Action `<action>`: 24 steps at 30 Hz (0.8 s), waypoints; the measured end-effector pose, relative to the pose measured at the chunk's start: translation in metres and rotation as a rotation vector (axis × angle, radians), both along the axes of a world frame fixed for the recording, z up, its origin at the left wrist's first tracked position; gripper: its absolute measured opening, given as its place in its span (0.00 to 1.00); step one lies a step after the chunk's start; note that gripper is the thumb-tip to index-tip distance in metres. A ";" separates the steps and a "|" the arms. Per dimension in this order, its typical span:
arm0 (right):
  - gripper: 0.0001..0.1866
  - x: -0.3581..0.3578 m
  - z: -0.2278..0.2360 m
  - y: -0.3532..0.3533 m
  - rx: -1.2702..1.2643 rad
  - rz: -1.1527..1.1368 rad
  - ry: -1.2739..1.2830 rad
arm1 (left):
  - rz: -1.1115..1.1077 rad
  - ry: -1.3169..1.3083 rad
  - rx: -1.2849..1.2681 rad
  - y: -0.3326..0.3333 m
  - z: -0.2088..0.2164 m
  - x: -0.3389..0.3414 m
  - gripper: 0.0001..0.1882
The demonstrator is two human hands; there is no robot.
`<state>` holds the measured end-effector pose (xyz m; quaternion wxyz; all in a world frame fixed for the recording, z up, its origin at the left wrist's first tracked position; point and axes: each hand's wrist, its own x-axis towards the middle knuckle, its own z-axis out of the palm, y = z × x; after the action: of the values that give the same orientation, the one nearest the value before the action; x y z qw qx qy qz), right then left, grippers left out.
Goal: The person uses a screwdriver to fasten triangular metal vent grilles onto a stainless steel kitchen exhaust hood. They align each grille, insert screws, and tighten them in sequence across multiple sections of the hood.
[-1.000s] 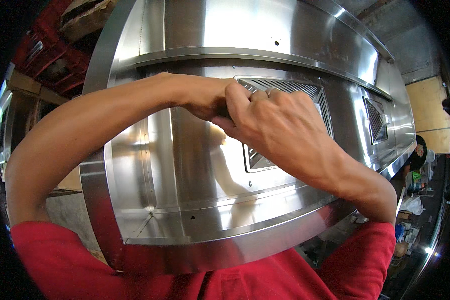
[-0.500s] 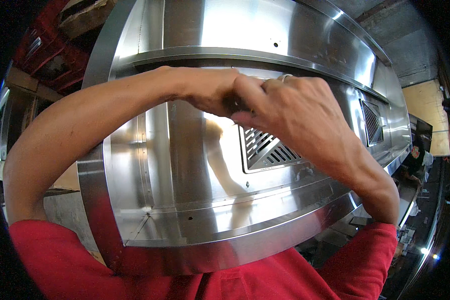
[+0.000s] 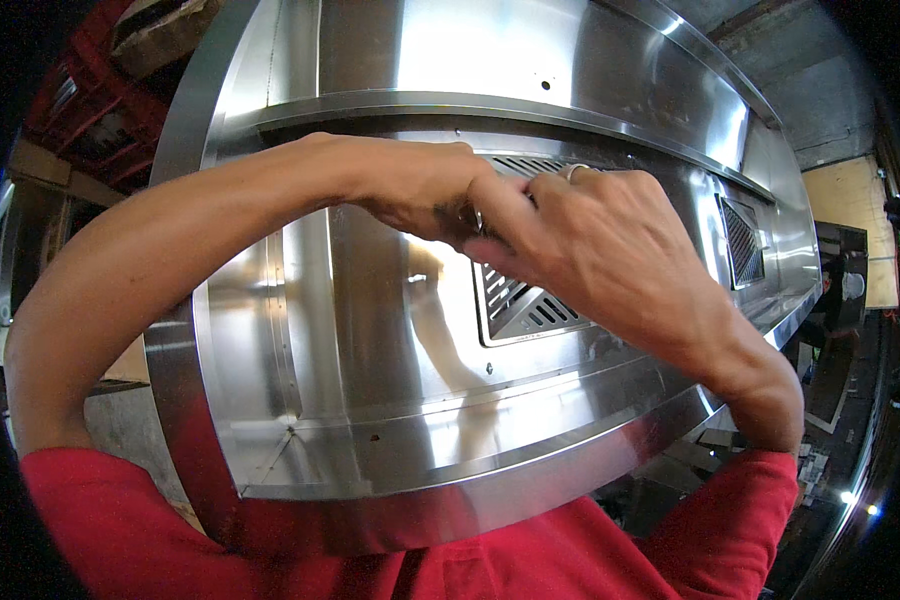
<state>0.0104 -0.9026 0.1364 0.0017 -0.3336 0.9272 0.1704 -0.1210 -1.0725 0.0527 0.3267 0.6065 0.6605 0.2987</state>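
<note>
A large stainless steel hood (image 3: pixel 390 400) fills the view, with a slotted grille (image 3: pixel 525 310) set in its middle panel. My left hand (image 3: pixel 410 185) and my right hand (image 3: pixel 590 240) meet at the grille's upper left corner. Between their fingertips sits a small shiny metal piece (image 3: pixel 470 218), pinched from both sides. My right hand wears a ring (image 3: pixel 575 170) and covers most of the grille's upper part, so only its lower left corner shows. What the small piece is cannot be made out.
A second slotted grille (image 3: pixel 742 240) sits further right on the hood. Red racks (image 3: pixel 80 90) and cardboard boxes (image 3: pixel 155 30) stand at the upper left. A wooden board (image 3: pixel 855 215) and another person (image 3: pixel 832 295) are at the far right.
Both hands have shifted up and to the right on the grille, uncovering its lower left corner. They stay pressed together at the same corner.
</note>
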 end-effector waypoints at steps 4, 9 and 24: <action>0.20 -0.001 0.012 -0.017 0.011 -0.236 -0.106 | 0.037 -0.218 0.080 0.002 -0.022 -0.005 0.20; 0.17 -0.003 0.010 0.008 -0.173 0.162 0.017 | 0.097 0.002 0.031 0.005 -0.011 0.004 0.13; 0.21 -0.001 0.008 0.017 -0.129 0.264 0.043 | 0.097 -0.058 -0.051 0.008 -0.004 0.008 0.13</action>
<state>0.0098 -0.8855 0.1445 -0.0620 -0.4485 0.8840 0.1164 -0.1128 -1.0644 0.0485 0.3461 0.5564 0.6868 0.3146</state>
